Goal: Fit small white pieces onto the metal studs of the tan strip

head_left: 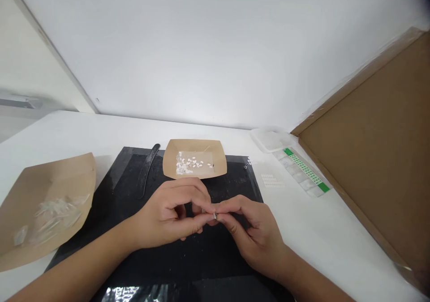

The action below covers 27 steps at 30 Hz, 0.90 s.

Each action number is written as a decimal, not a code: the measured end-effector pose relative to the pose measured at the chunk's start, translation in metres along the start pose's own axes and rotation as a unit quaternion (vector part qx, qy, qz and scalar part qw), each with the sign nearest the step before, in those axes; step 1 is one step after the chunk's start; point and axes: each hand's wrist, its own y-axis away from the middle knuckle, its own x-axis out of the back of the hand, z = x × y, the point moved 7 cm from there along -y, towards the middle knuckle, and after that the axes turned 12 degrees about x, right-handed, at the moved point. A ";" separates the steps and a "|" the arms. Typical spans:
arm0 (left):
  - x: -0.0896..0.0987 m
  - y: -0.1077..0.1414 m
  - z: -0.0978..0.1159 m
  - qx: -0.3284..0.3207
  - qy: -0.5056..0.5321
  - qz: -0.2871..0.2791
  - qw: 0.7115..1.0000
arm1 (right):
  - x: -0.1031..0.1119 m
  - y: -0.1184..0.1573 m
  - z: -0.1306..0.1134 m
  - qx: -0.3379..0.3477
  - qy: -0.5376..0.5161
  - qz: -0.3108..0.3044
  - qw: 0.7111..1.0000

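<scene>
Over the black mat (188, 266), my left hand (178, 208) and my right hand (250, 230) meet fingertip to fingertip. Both pinch a tiny light-coloured piece (215, 215) between thumb and forefinger. Most of that piece is covered by the fingers, so its kind does not show. Just beyond my left hand stands a brown paper tray (220, 159) with many small white oval pieces (188, 162) in it. A dark, thin curved tool (148, 170) lies on the mat left of that tray.
At the left, a larger brown paper tray (67, 172) holds clear plastic pieces (55, 217). On the white table's right are a compartment box (302, 172) with a green-and-white label, a translucent white tray (272, 138) and small white pieces in rows (272, 181). A cardboard panel (376, 159) bounds the right side.
</scene>
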 end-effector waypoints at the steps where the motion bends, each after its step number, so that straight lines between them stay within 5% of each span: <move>1: 0.001 0.000 0.004 -0.023 -0.029 0.010 0.999 | 0.000 0.000 0.000 -0.001 -0.001 -0.003 1.000; 12: -0.002 0.004 0.030 -0.173 -0.195 0.036 0.965 | -0.001 -0.002 -0.004 0.009 -0.005 -0.022 1.000; 23: -0.006 0.012 0.041 -0.244 -0.314 0.140 0.907 | 0.000 0.000 -0.008 0.041 0.050 -0.027 0.998; 27: -0.005 0.013 0.040 -0.238 -0.319 0.125 0.909 | 0.000 0.001 -0.009 0.041 0.054 -0.032 0.997</move>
